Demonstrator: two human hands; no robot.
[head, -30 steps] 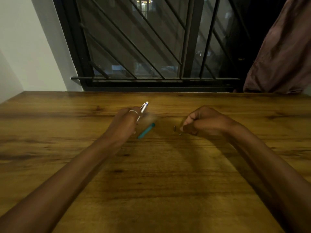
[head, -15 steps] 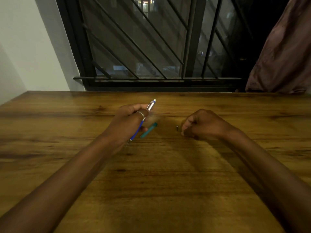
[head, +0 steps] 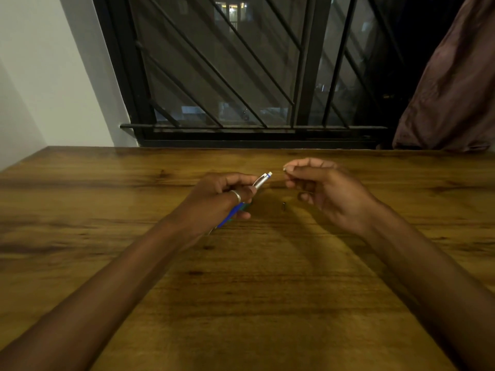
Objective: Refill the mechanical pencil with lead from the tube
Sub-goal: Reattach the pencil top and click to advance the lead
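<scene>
Pencil first: we see the mechanical pencil clamped in the left hand, its white-capped end tilted up and away toward the right hand, blue barrel running down under the fingers; a ring shows on one finger; the right hand hovers just beside that end, thumb and forefinger pinched together, though we cannot tell whether they hold lead; a small dark piece lies on the wooden counter between the hands; a sliver of teal shows under the left hand, too hidden to identify.
</scene>
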